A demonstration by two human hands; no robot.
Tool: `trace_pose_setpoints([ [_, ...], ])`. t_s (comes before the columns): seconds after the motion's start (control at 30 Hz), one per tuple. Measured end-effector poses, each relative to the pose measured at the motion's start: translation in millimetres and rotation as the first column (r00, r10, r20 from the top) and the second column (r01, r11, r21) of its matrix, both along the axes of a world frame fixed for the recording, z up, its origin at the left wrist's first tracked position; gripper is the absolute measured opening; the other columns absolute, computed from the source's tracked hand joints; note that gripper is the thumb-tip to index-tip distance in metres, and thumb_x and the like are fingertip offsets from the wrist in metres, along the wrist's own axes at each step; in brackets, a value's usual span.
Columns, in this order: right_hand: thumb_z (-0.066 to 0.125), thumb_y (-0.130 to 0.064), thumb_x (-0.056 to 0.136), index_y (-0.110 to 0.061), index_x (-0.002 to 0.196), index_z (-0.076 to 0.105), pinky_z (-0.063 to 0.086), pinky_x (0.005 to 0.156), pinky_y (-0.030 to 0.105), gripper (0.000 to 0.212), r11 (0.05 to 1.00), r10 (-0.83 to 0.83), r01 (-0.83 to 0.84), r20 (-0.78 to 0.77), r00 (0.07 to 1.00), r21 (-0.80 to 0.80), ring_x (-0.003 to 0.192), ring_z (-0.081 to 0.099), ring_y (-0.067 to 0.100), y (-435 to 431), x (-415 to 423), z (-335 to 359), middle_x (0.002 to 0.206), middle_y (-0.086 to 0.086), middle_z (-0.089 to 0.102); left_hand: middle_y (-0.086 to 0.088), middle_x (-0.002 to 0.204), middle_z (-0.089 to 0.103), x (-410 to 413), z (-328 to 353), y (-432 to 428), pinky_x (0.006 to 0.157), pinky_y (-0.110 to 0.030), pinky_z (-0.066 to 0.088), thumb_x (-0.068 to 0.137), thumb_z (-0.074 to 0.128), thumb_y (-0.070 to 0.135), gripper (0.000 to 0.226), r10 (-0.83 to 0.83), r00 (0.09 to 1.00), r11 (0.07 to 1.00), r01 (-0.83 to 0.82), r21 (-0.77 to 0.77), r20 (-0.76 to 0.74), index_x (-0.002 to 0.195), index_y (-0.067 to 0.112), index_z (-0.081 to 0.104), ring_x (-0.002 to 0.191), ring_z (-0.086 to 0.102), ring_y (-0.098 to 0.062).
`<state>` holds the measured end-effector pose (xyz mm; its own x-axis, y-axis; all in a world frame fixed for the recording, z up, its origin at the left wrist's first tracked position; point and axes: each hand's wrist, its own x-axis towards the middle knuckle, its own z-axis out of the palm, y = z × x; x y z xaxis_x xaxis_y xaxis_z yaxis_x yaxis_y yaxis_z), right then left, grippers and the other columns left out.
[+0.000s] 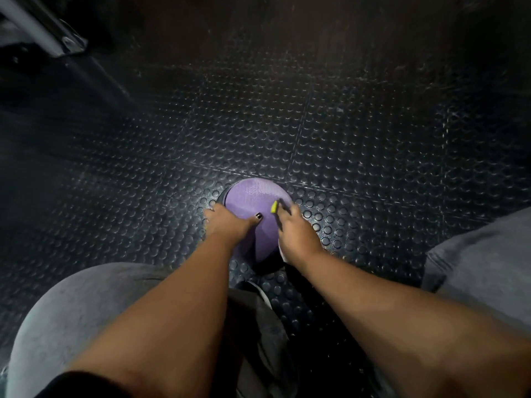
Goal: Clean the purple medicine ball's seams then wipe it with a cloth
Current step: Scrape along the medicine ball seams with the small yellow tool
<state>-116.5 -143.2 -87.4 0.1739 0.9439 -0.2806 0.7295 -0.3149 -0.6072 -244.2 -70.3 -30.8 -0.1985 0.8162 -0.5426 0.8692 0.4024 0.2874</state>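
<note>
The purple medicine ball [254, 199] sits on the dark studded rubber floor [344, 145] between my knees. My left hand [227, 221] holds its left side, the thumb laid across the top and the fingers wrapped down the far side. My right hand [296, 231] grips a small brush with a yellow-green head [274, 207], and the head touches the ball's upper right surface. A white edge [282, 252] shows under my right wrist; I cannot tell what it is.
My grey-clad knees [86, 305] [482, 259] flank the ball. A dark grey cloth [258, 326] lies between my legs near the front. A metal frame foot [57, 35] stands at the far left. Studded floor tiles stretch beyond the ball.
</note>
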Motion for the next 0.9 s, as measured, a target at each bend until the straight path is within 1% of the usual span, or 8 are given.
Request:
trace_pose_setpoints([
  [0.07,0.038,-0.016,0.099,-0.021,0.148,0.03,0.052,0.086,0.042,0.05,0.999,-0.001,0.007,0.109,0.994,-0.046,0.097,0.061,0.035,-1.6,1.5,3.4,0.142,0.01,0.03,-0.019,0.152,0.026,-0.2,-0.1,-2.5,0.106,-0.047,0.041,0.069,0.083,0.059,0.117,0.004,1.0,1.0,-0.004,0.005,0.002,0.15,0.001,0.021,0.136,0.04,-0.04],
  [0.2,0.036,-0.015,0.098,-0.009,0.126,0.051,0.043,0.077,0.036,0.032,0.971,-0.099,0.126,0.136,0.986,-0.203,0.101,0.059,0.035,-5.7,13.8,-2.6,0.125,0.015,0.053,-0.018,0.152,0.024,-4.3,5.0,-4.8,0.105,-0.048,0.042,0.074,0.082,0.054,0.109,0.027,0.999,0.999,-0.026,-0.026,0.027,0.149,0.001,0.022,0.135,0.041,-0.041],
  [0.27,0.041,-0.012,0.095,-0.005,0.116,0.059,0.046,0.083,0.034,0.029,0.913,-0.177,0.186,0.056,0.983,-0.363,0.107,0.058,0.035,-19.4,12.8,-7.5,0.12,0.017,0.06,-0.017,0.153,0.023,-7.7,4.7,-6.3,0.105,-0.05,0.046,0.073,0.083,0.052,0.11,0.057,0.997,0.997,-0.055,-0.047,0.043,0.149,0.001,0.022,0.134,0.042,-0.041],
  [0.47,0.05,-0.013,0.092,-0.003,0.109,0.067,0.048,0.086,0.034,0.026,0.831,-0.453,0.397,-0.062,0.889,-0.389,0.105,0.06,0.038,-19.5,11.6,-19.5,0.114,0.024,0.064,-0.018,0.149,0.026,-3.5,1.7,-1.9,0.102,-0.047,0.047,0.073,0.082,0.055,0.108,0.023,1.0,0.999,-0.023,-0.043,-0.002,0.147,0.002,0.024,0.131,0.045,-0.041],
  [0.67,0.048,-0.009,0.096,0.0,0.119,0.061,0.042,0.081,0.03,0.028,0.754,-0.571,0.46,-0.121,0.812,-0.468,0.115,0.057,0.033,21.1,7.2,1.9,0.124,0.017,0.061,-0.019,0.146,0.031,7.9,1.4,6.3,0.1,-0.044,0.045,0.074,0.079,0.06,0.105,-0.003,0.998,1.0,0.001,-0.025,-0.06,0.144,0.002,0.028,0.129,0.046,-0.037],
  [0.73,0.047,-0.008,0.095,-0.005,0.12,0.062,0.043,0.083,0.029,0.03,0.777,-0.555,0.463,-0.115,0.824,-0.427,0.115,0.058,0.032,22.6,-2.7,5.8,0.126,0.016,0.061,-0.019,0.145,0.034,7.3,-0.6,10.0,0.1,-0.042,0.043,0.074,0.077,0.062,0.105,-0.01,0.998,1.0,0.009,-0.015,-0.058,0.144,0.0,0.029,0.13,0.045,-0.035],
  [0.8,0.049,-0.01,0.093,-0.006,0.117,0.064,0.046,0.086,0.031,0.029,0.852,-0.46,0.401,-0.113,0.881,-0.337,0.111,0.059,0.033,22.2,-8.3,12.6,0.122,0.017,0.062,-0.02,0.146,0.034,6.0,0.3,14.0,0.101,-0.042,0.042,0.076,0.076,0.061,0.105,0.001,0.999,1.0,-0.001,-0.016,-0.032,0.146,0.0,0.028,0.132,0.042,-0.035],
  [0.9,0.054,-0.015,0.092,-0.007,0.116,0.067,0.043,0.077,0.028,0.028,0.943,-0.331,0.316,-0.197,0.923,-0.107,0.099,0.062,0.033,23.1,-6.2,26.2,0.11,0.018,0.066,-0.019,0.148,0.032,6.4,2.7,16.5,0.1,-0.043,0.043,0.077,0.078,0.057,0.102,0.037,0.999,0.999,-0.037,-0.022,-0.004,0.146,0.0,0.028,0.131,0.044,-0.037],
])
